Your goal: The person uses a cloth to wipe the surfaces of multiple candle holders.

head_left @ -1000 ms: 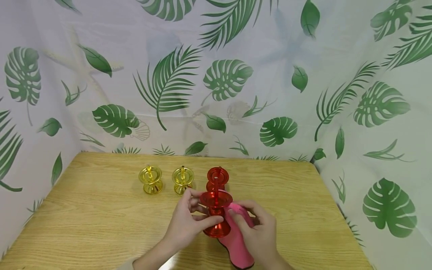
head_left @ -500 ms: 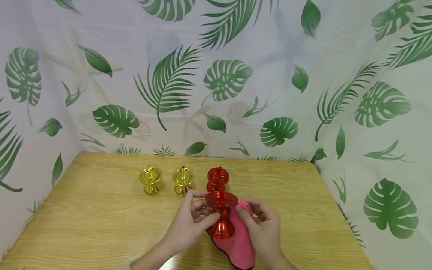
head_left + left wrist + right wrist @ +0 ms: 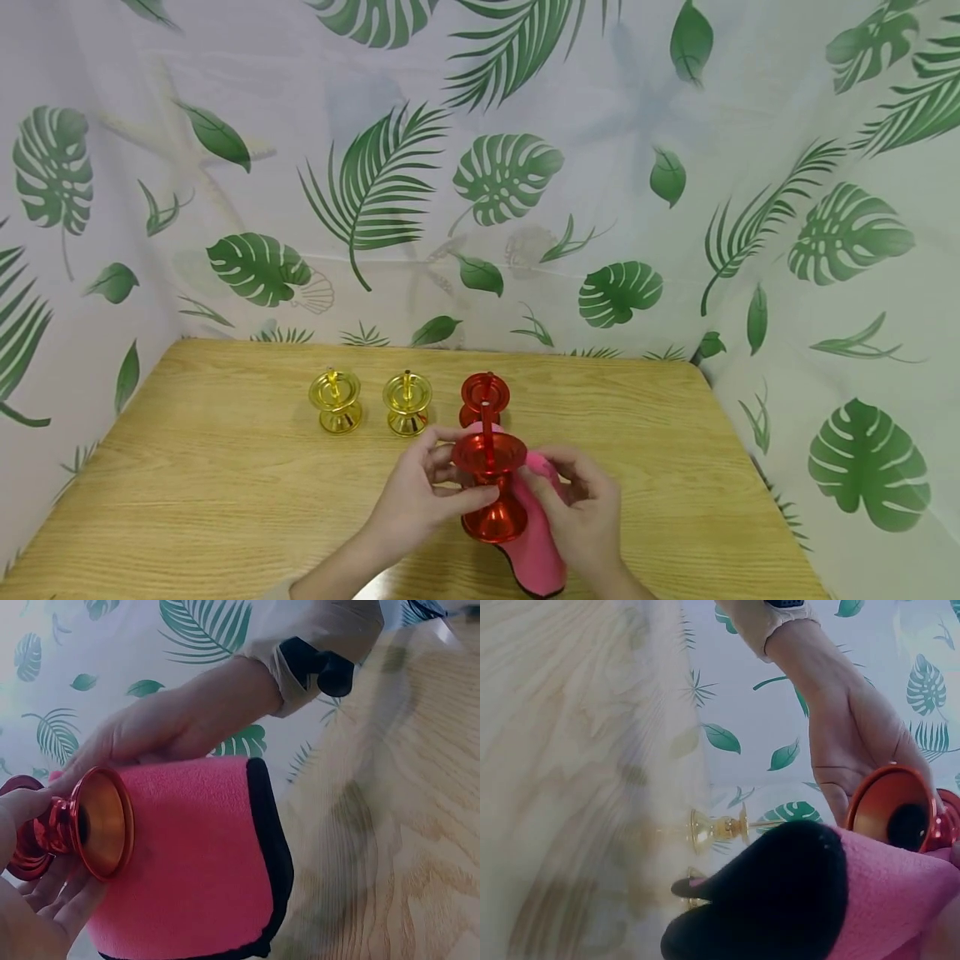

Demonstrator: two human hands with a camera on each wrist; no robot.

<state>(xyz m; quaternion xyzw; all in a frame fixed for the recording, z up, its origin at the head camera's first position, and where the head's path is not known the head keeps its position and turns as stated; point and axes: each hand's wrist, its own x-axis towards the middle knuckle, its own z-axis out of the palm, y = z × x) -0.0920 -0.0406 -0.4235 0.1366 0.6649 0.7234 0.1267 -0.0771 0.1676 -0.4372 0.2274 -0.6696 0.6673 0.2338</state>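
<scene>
My left hand grips a shiny red candle holder by its narrow stem, thumb in front and fingers behind. A thin spike stands up from its dish, and in the left wrist view its hollow base faces the camera. My right hand pinches a pink cloth with black edging against the holder's right side. The cloth hangs down behind the holder. In the right wrist view its dark edge drapes below the holder's base.
Behind my hands a second red candle holder stands on the wooden table. Two gold candle holders, one at far left and one nearer the middle, stand in line with it. A leaf-patterned sheet encloses the table's back and sides.
The held red candle holder shifts right, then slightly back left and lower, with its spike changing tilt. The cloth and my right hand move along its side. The standing holders stay put.
</scene>
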